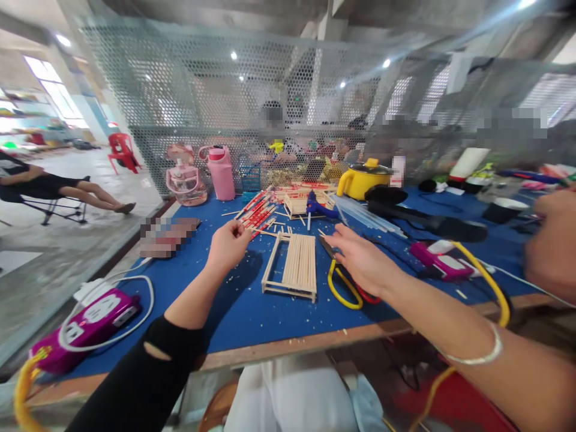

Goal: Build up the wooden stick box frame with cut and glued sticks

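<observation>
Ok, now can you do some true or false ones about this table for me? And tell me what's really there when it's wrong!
1. The nearer wooden frame lies between the left hand and the right hand. True.
2. The pink bottle is lying on its side. False: the pink bottle stands upright.
3. The glue gun is blue. True.
4. The yellow-handled tool is beside the left hand. False: it is by the right hand.
5. The pot is yellow. True.
6. The plastic chair is green. False: the plastic chair is red.
</observation>
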A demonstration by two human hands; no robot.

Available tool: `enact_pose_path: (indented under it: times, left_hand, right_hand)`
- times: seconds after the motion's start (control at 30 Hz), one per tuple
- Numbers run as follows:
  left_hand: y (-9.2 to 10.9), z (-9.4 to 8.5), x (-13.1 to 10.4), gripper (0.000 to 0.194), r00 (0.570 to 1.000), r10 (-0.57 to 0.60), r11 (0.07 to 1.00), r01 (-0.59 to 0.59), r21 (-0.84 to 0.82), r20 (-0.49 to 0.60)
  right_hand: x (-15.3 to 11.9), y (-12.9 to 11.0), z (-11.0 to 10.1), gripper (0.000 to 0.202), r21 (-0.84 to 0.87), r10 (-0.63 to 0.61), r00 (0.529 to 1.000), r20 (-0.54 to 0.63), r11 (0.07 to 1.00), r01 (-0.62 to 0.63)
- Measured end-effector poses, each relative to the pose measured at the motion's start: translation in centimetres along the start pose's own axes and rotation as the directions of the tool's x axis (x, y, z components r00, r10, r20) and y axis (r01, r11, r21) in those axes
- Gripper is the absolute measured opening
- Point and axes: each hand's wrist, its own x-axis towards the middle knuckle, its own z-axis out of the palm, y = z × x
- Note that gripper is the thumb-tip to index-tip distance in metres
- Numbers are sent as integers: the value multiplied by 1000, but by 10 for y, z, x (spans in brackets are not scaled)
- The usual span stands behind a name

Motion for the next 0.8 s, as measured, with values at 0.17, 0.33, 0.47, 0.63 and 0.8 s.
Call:
enact_pose_path:
  times: [0.17, 0.33, 0.47, 0.63, 0.8]
  left_hand:
    - [41, 2, -45, 19, 996, 77, 982, -68, -174, 47]
    - [73, 12, -144, 14, 933, 115, 906, 42, -421, 340]
    - [64, 35, -203, 66, 832, 446, 850, -278, -448, 330]
    - [61, 52, -218, 88, 703, 580, 788, -357, -502, 411]
    - [92, 35, -189, 76, 746, 389, 850, -64, -522, 541]
  right_hand:
    - [-53, 15, 4, 30, -109, -241, 919, 313, 952, 286]
    - [-97, 47, 31, 29, 74, -390, 858, 333, 918, 389]
    - [-103, 57, 38, 35, 196, -307, 951, 39, 935, 294]
    - [-92, 49, 28, 40, 184, -348, 915, -207, 904, 385]
    - [-94, 57, 23, 33, -190, -585, 808, -66, 802, 566]
